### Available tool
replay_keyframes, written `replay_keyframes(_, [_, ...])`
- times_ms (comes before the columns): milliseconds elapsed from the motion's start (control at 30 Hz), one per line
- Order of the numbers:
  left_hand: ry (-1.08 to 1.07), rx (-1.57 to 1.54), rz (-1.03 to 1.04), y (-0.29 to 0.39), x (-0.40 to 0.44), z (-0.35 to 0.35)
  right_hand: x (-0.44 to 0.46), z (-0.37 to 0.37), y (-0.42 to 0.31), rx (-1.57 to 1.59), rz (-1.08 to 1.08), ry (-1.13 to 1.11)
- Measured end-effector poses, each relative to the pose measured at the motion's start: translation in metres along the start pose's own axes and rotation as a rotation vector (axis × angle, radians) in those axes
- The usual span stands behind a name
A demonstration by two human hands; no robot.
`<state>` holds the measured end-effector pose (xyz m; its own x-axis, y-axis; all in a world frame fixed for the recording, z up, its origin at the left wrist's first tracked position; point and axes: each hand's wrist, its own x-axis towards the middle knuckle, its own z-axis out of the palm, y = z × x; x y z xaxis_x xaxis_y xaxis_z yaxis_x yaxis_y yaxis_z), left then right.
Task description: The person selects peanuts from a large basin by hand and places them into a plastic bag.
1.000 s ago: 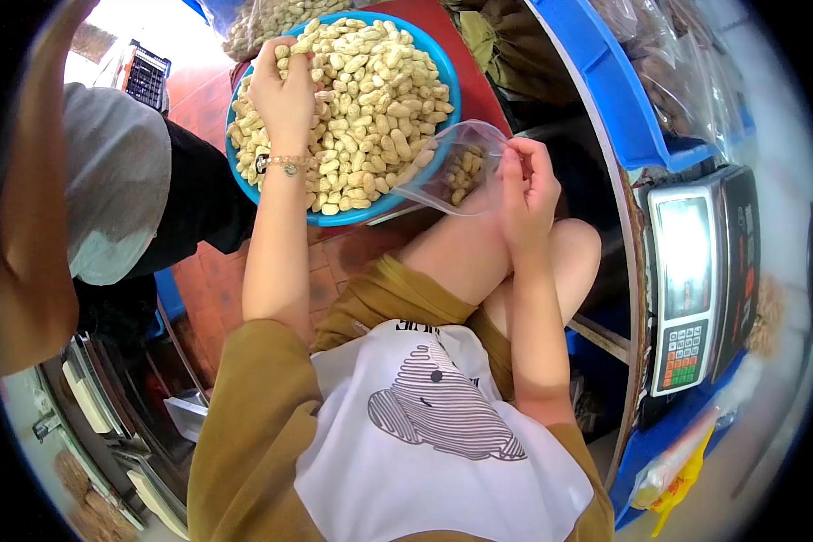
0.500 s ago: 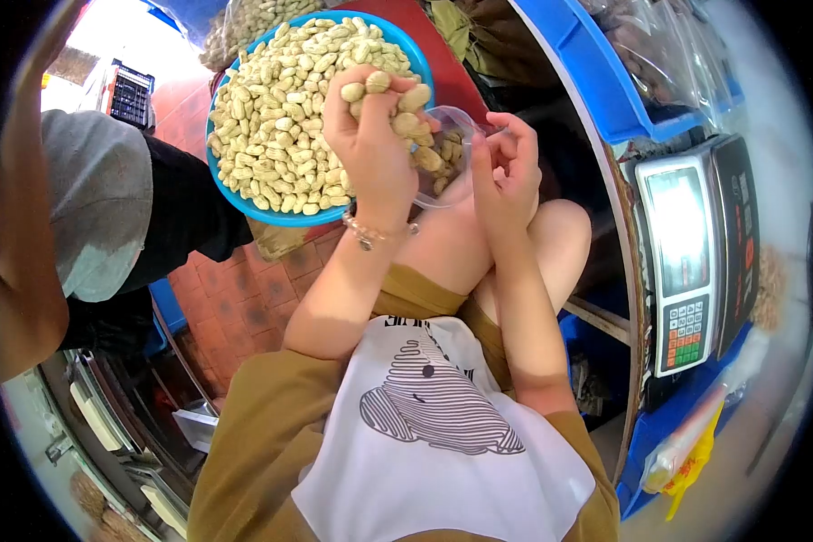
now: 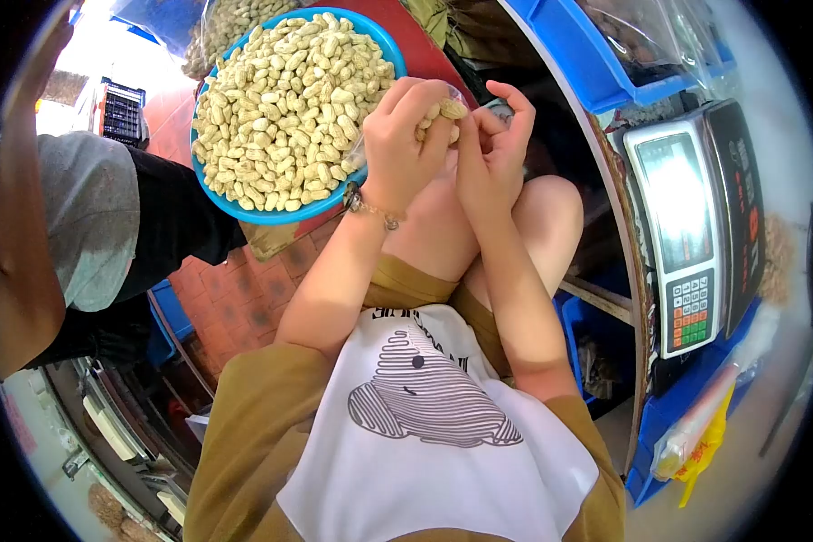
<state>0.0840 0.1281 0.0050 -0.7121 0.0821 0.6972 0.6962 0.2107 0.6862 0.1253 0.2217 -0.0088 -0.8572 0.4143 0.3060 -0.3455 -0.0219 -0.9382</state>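
My left hand (image 3: 405, 144), with a bracelet on the wrist, is closed around a few unshelled peanuts (image 3: 450, 110) at its fingertips. Right beside it is my right hand (image 3: 495, 158), its thumb by those peanuts and its index finger raised. Behind the hands, little of a clear plastic container (image 3: 500, 109) shows, held in my right hand's curled fingers; most of it is hidden. To the left, a round blue basin (image 3: 275, 218) is heaped with peanuts (image 3: 289, 108), close to my left hand.
On the right stands a digital scale (image 3: 691, 226) with a lit display. A blue tray (image 3: 574, 45) holding bagged goods is at the upper right. Another person's leg (image 3: 176, 203) is near the basin on the left. Behind the basin lies a clear bag of peanuts (image 3: 230, 32).
My left hand has moved right and down, turning over so its knuckles face up. The container has gone mostly behind my hands. The view has shifted slightly.
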Motion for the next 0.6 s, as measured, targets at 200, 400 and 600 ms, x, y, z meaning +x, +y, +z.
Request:
replay_keyframes(200, [-0.02, 0.043, -0.022, -0.009, -0.002, -0.005, 0.004, -0.003, 0.001, 0.017, 0.024, 0.004])
replay_keyframes(400, [-0.096, 0.074, -0.014, -0.002, 0.0, -0.005, 0.004, -0.002, 0.002, 0.005, 0.01, 0.025])
replay_keyframes(600, [-0.247, 0.27, -0.017, 0.003, 0.0, -0.005, 0.009, -0.01, 0.003, -0.024, -0.005, 0.04])
